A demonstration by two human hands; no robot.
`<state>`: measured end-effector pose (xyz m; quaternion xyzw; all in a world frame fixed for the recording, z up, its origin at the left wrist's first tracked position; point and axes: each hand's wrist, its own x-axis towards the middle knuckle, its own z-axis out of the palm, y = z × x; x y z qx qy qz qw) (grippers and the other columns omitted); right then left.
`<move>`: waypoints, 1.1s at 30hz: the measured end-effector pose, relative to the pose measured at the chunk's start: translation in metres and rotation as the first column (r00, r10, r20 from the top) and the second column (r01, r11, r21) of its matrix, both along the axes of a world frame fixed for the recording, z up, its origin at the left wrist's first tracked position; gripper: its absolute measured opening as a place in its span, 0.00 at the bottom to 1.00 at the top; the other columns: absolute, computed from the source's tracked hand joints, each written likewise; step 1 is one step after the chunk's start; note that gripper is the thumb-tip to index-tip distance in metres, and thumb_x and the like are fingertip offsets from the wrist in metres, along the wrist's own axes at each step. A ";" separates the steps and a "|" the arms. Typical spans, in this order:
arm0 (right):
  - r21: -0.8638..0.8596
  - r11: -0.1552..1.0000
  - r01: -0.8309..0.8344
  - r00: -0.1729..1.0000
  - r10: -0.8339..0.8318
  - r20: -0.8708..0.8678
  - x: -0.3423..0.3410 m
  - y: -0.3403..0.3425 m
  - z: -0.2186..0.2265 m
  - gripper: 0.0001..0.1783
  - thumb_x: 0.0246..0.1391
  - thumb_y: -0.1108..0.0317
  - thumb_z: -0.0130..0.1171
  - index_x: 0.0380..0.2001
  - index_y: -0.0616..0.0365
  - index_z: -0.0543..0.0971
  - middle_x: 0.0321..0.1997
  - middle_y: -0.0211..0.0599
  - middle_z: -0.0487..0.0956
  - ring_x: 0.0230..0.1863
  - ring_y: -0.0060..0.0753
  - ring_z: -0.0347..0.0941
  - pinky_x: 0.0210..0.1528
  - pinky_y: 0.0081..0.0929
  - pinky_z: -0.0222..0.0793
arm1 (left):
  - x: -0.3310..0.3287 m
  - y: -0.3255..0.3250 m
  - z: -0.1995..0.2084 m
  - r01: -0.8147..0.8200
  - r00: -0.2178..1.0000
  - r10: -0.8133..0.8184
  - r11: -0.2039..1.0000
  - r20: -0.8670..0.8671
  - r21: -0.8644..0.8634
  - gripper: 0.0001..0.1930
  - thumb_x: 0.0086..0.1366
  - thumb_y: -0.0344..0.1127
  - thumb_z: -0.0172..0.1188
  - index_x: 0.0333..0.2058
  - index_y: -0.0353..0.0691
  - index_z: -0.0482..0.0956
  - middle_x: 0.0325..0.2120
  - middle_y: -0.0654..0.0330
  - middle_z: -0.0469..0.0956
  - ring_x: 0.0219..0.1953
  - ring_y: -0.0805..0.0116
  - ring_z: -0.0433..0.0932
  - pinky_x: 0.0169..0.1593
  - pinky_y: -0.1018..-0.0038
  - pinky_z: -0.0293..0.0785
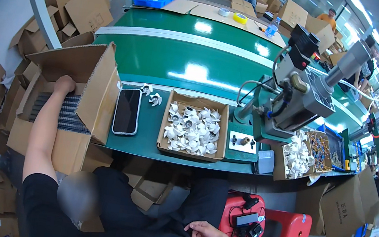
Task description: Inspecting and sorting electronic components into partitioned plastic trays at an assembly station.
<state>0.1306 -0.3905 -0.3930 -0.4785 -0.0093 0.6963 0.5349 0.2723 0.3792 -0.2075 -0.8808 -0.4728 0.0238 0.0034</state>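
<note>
The dark, ridged rows of parts (72, 117) lie inside the tall cardboard box (98, 82); they look stiff, probably slick and fairly heavy together, best held by their ends. The left hand (65, 84) reaches in above them (whether its fingers grip, I cannot tell). Rightward, a shallow carton (223, 131) holds white impellers (192, 130), seemingly light, with fragile blades. The right hand (202, 231) rests on the lap, fingers loosely apart.

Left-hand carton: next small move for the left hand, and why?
I'd probably lift one dark grey part from the rows in the cardboard carton: the left hand is inside it, at the far end by those rows. Whether its grip has closed on anything can't be made out, so that's a judgement.
</note>
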 end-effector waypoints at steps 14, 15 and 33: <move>0.024 0.996 0.081 0.993 -0.083 0.088 -0.017 -0.003 -0.004 0.22 0.78 0.56 0.43 0.55 0.64 0.76 0.21 0.36 0.80 0.11 0.23 0.73 0.13 0.19 0.70 | 0.015 0.017 -0.031 -0.091 0.993 0.086 0.993 0.076 0.069 0.16 0.69 0.35 0.57 0.50 0.37 0.87 0.57 0.47 0.81 0.61 0.52 0.80 0.61 0.60 0.79; 0.022 0.997 0.074 0.994 -0.075 0.083 -0.016 -0.002 -0.004 0.22 0.78 0.56 0.44 0.55 0.64 0.76 0.21 0.36 0.80 0.11 0.23 0.73 0.13 0.19 0.70 | 0.015 0.016 -0.030 -0.085 0.993 0.080 0.995 0.087 0.060 0.16 0.69 0.34 0.57 0.50 0.37 0.87 0.57 0.47 0.81 0.61 0.52 0.80 0.61 0.60 0.79; 0.044 0.996 0.074 0.991 -0.079 0.112 -0.017 -0.007 0.000 0.21 0.78 0.57 0.44 0.56 0.64 0.76 0.22 0.36 0.81 0.11 0.22 0.74 0.12 0.19 0.70 | -0.056 0.129 -0.045 0.047 0.605 0.537 0.713 0.588 -0.699 0.22 0.72 0.54 0.53 0.44 0.38 0.77 0.28 0.52 0.80 0.21 0.61 0.80 0.23 0.65 0.82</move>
